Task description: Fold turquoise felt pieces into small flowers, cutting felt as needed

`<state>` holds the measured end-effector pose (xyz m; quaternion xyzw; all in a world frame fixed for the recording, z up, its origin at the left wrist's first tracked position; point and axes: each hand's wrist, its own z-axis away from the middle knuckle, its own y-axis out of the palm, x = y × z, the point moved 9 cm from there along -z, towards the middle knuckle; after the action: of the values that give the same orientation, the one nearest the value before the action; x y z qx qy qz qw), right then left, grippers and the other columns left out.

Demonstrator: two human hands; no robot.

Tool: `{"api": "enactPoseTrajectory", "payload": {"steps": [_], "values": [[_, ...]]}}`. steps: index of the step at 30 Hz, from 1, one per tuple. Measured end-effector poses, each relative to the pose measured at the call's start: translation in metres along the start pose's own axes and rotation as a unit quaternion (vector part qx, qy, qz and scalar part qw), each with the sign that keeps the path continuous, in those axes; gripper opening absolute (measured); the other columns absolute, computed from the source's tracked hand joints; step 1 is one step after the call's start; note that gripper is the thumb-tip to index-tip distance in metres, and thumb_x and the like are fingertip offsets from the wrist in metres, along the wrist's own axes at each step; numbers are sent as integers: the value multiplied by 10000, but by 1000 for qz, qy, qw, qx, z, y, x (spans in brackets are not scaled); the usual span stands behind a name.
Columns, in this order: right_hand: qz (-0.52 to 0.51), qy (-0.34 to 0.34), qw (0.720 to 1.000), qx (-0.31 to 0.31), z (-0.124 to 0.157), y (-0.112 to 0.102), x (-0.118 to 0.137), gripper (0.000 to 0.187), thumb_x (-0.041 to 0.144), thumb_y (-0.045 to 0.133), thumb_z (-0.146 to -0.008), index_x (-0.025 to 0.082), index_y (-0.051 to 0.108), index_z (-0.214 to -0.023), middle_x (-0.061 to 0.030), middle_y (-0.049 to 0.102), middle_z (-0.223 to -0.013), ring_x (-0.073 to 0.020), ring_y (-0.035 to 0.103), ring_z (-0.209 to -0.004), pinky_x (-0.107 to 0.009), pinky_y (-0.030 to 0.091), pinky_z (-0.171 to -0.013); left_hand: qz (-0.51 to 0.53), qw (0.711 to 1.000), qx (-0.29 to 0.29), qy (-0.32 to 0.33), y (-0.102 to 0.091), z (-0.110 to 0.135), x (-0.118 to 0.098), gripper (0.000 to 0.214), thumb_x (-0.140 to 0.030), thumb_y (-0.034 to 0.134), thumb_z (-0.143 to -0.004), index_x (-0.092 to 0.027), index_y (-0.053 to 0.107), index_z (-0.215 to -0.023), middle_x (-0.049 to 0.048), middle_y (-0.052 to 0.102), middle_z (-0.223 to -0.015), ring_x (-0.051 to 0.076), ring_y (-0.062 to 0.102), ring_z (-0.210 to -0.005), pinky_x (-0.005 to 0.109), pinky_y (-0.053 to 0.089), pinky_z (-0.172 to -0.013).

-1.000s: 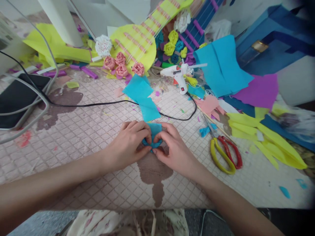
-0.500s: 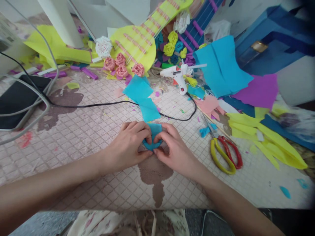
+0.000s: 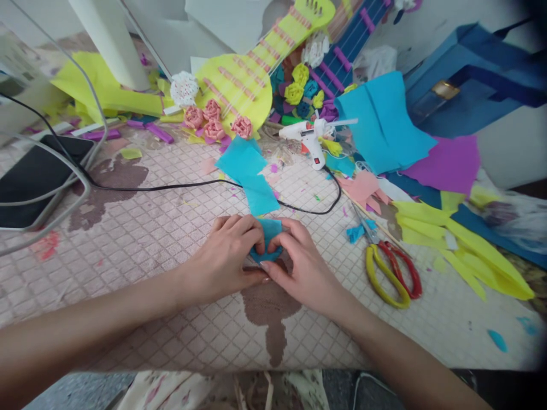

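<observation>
A small piece of blue crepe paper (image 3: 270,229) is pinched between my two hands at the middle of the table, its lower edge curled over. My left hand (image 3: 233,247) grips its left side with bent fingers, the thumb below. From the right, my right hand (image 3: 301,262) holds the other side, its thumb pressed near the lower edge. Fingers cover much of the paper. Just beyond my hands lie two flat blue paper pieces (image 3: 261,195), the nearer crossing a black cord.
Scissors (image 3: 388,273) with yellow and red handles lie right of my hands. A white glue gun (image 3: 314,145) rests farther back. Behind are a yellow paper guitar (image 3: 239,88), pink paper roses (image 3: 213,130) and blue sheets (image 3: 380,122). A black tablet-like device (image 3: 38,176) sits left under cables.
My right thumb has shifted left along the paper's lower edge, near the left thumb. Both hands still hold the blue paper. The whole view has shifted slightly.
</observation>
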<state>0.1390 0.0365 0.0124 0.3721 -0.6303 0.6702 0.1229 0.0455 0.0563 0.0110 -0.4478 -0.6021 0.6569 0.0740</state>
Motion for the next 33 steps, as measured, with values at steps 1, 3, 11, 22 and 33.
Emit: {"api": "enactPoseTrajectory", "payload": {"steps": [1,3,11,22,33], "values": [[5,0,1000,-6,0,1,-1,133,219,610,-799,210,521,-898,-111,437,-1251,-264,429,-1223,-449,417,-995,0,1000,1,-2,0,0,0,239,-309,707,-703,-191,550,-838,45,565,-954,241,507,-913,401,356,-804],[14,3,1000,-16,0,2,-3,156,201,626,-775,211,516,-885,-109,434,-1249,-267,424,-1227,-446,421,-990,7,1000,11,-6,-1,-1,2,250,-319,719,-699,-189,556,-837,48,565,-967,245,508,-924,402,358,-808],[26,7,999,-21,0,2,-1,163,198,634,-772,217,511,-877,-106,450,-1235,-268,448,-1204,-444,445,-960,98,995,10,-19,-7,-2,11,37,-219,597,-841,-196,569,-849,19,598,-932,211,536,-945,402,366,-878],[15,6,1000,-18,0,3,-2,171,199,618,-780,208,495,-898,-119,442,-1227,-275,441,-1202,-453,451,-961,129,990,-6,48,-20,2,-7,117,-148,546,-869,-217,640,-854,27,591,-936,189,516,-940,364,365,-856],[-43,-8,999,24,-1,-6,-4,235,152,613,-774,221,480,-955,-96,412,-1241,-244,379,-1283,-426,403,-1028,112,993,10,33,0,1,-10,81,-182,532,-902,-208,595,-858,-18,650,-888,178,551,-907,374,306,-858]]}}
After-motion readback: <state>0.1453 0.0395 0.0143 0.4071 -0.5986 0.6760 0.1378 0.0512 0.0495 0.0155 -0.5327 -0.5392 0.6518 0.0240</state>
